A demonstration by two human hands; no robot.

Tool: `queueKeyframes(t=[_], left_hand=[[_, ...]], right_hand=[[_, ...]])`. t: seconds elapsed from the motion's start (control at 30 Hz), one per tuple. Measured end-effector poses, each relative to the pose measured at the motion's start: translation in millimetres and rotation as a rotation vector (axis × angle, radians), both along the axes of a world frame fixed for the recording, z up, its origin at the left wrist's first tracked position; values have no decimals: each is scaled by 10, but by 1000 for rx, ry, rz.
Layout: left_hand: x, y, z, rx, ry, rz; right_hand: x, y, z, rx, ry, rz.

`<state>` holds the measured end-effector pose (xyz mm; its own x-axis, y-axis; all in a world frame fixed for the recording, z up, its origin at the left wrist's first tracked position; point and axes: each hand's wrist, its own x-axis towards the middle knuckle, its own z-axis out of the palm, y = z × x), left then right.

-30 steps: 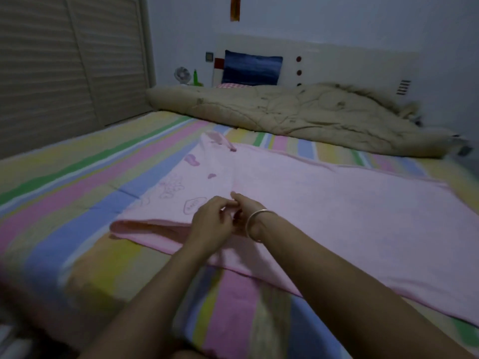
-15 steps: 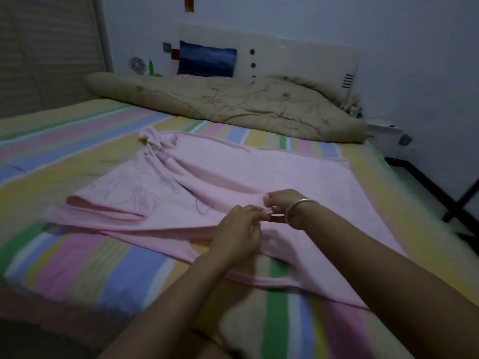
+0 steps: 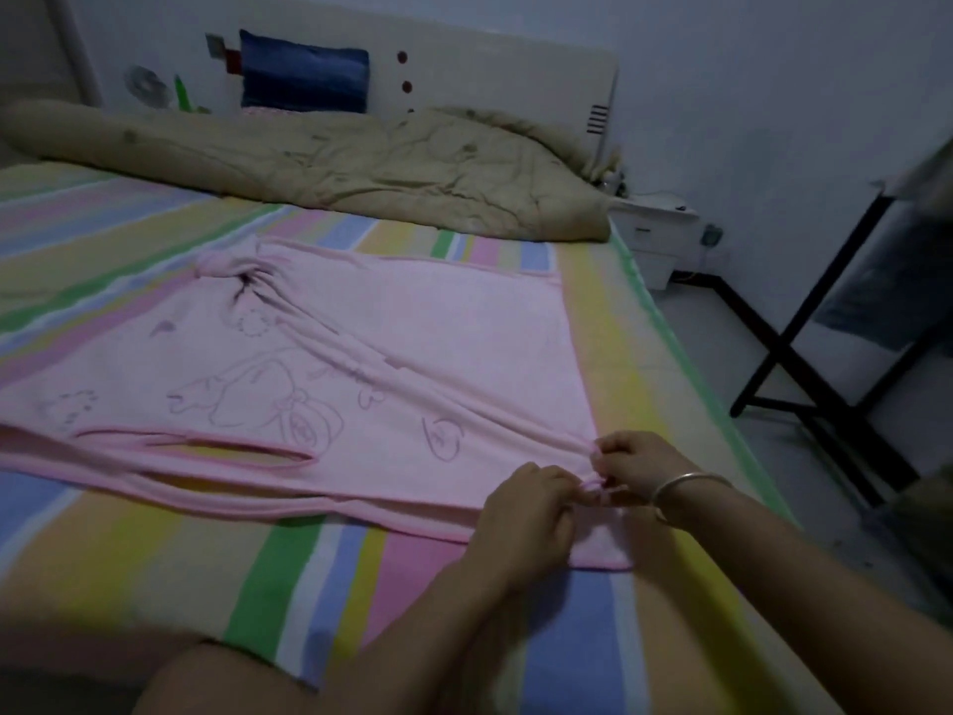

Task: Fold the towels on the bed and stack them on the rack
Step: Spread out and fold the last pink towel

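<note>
**A:** Starting with the biggest thing, what carries everything?

**B:** A bed (image 3: pixel 154 549) under a sheet of pastel stripes. A rumpled beige quilt (image 3: pixel 361 167) is bunched along its head edge.

**A:** And the towel?

**B:** The pink towel (image 3: pixel 412 353) lies spread over the middle of the bed and reaches toward the right edge. It is doubled along its near side, with line drawings on top. Its far left corner is twisted into a tight bunch.

**A:** How do the person's arms lie?

**B:** Both forearms come in from the bed's near edge and angle right. They meet at the towel's near right corner.

**A:** The hands?

**B:** The left hand (image 3: pixel 526 513) is knuckles up, its fingers curled and pinching the gathered corner. The right hand (image 3: pixel 634 467) sits just beside it with the wrist bent inward, its fingers curled on the same bunch of cloth.

**A:** Anything smaller?

**B:** A silver bangle (image 3: pixel 686 485) circles the right wrist.
</note>
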<state>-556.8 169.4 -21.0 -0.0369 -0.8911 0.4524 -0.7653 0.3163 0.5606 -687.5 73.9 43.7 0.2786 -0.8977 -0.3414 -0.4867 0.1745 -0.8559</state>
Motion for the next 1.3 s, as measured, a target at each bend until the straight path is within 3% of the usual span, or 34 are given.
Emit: queueKeyframes(t=[0.2, 0.33, 0.47, 0.8, 1.0, 1.17, 1.3], left_hand=[[27, 128, -115, 156, 149, 161], [-13, 194, -151, 123, -124, 187], [-104, 183, -147, 82, -182, 219], [-192, 80, -116, -59, -235, 146], [-477, 0, -57, -92, -220, 65], [-574, 29, -197, -18, -198, 91], [-520, 109, -177, 60, -200, 18]], right_hand=[[43, -23, -373, 7, 43, 41], [104, -33, -440, -25, 92, 32], [196, -123, -468, -282, 377, 176], [178, -303, -512, -536, 318, 177], [-271, -374, -606, -521, 295, 125], [-318, -318, -712, -598, 402, 109], [-263, -287, -750, -680, 617, 100]])
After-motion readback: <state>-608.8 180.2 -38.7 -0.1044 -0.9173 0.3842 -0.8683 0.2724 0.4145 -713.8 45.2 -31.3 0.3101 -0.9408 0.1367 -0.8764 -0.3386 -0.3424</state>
